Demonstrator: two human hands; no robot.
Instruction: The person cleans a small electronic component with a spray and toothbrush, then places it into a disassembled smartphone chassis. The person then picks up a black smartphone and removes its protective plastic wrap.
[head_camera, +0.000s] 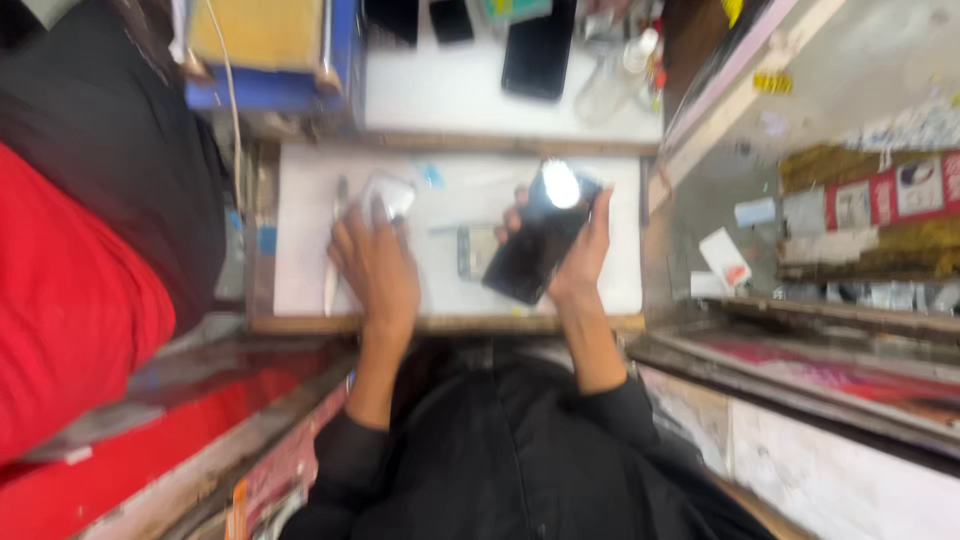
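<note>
Surface: white work mat (300, 260) on a wooden-edged bench, blurred by camera motion.
Right hand (580, 250): fingers wrapped around a dark phone (535, 250), held tilted above the mat, a bright glare at its top end.
Left hand (375, 265): lies on the mat, fingertips on a small pale object (390, 195), perhaps a cover; grip unclear.
Nearby: small part (472, 250) between the hands; red-sleeved person (70, 300) at left.

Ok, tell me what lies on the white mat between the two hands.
In the head view, a small grey rectangular part lies on the white mat, between the left hand and the right hand holding the dark phone.
</note>
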